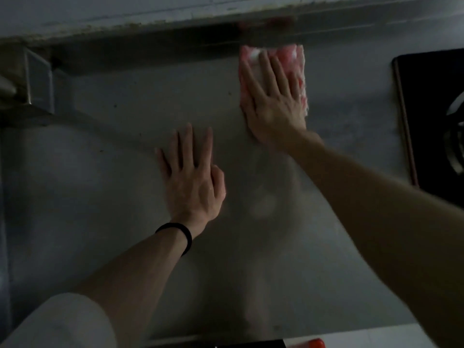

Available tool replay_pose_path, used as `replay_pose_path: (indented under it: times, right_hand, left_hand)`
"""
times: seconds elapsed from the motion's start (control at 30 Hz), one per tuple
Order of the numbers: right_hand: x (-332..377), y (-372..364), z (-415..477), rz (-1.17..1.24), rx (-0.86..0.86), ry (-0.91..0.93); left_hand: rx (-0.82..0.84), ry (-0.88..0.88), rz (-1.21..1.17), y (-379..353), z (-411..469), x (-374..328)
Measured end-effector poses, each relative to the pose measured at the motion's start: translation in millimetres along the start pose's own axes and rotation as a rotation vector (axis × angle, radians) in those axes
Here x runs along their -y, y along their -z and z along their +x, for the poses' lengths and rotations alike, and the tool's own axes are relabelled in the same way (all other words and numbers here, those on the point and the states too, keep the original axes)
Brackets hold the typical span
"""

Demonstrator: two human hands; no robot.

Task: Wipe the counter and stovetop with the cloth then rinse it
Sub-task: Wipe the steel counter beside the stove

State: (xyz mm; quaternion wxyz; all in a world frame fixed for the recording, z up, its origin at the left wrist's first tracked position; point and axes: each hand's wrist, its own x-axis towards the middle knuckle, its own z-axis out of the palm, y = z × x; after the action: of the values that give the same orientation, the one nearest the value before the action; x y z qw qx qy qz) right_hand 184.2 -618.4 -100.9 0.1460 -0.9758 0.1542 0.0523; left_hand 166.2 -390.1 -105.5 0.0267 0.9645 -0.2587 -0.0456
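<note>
Cloth [292, 55] near counter [113, 184] back edge

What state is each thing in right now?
pink-and-white cloth: flat at the back of the counter, under the right hand.
right hand: flat, fingers straight, pressing the cloth.
left hand: flat on bare counter, holding nothing.
counter: wet or dry cannot be told in this dim light.
stovetop: at the right, cloth not on it.

Cloth [292, 53]: pink-and-white, folded, lying flat on the counter [113, 172] near its rear edge. Counter: grey, smooth. Stovetop [426, 96]: black, at the counter's right end.
</note>
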Motion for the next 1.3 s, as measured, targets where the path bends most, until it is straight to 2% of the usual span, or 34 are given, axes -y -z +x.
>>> replay_pose_path:
  times: [0.17,0.3,0.37,0.47,0.63,0.77,0.9,1.07,1.17,1.3]
  right_hand:
    - [27.1,-21.7,-150.2,0.017,-0.056,-0.039]
    - [52.9,-46.4,-305.0,0.023,0.083,-0.087]
    - [60.3,-52.6,-351.9,0.004,0.135,-0.09]
    - [50.5,-51.2,-345.0,-0.018,0.151,-0.036]
    - [12.8,-25.1,-205.5,-0.078,0.04,0.012]
    - [-16.2,-6.7,-82.0,-0.063,0.041,-0.046]
    - [-26.3,3.1,-38.8,0.049,0.077,-0.17]
    - [17.0,-16.9,-127.5,0.052,-0.036,-0.265]
    - [55.6,-35.1,-224.5,0.031,0.02,-0.265]
    - [116.4,-63.5,-356.8,0.121,0.087,-0.344]
  left_hand:
    - [-0.008,-0.005,-0.031,3.7,-1.0,-0.7]
    - [0.005,-0.001,-0.046,5.7,0.1,-2.3]
    - [0.01,0.002,-0.051,5.1,0.5,-2.2]
    - [-0.001,0.003,-0.051,3.6,0.1,-1.5]
    - [-0.005,-0.002,-0.038,6.2,-0.7,-2.1]
    - [-0.007,-0.009,-0.047,3.5,-1.6,-0.6]
    - [-0.029,-0.01,-0.04,-0.3,-0.1,0.0]
    - [-0.072,-0.024,-0.068,-3.5,-2.4,1.1]
    - [-0.08,-0.024,-0.074,-3.8,-2.3,1.0]
    - [-0.091,-0.032,-0.073,-8.8,-1.3,1.5]
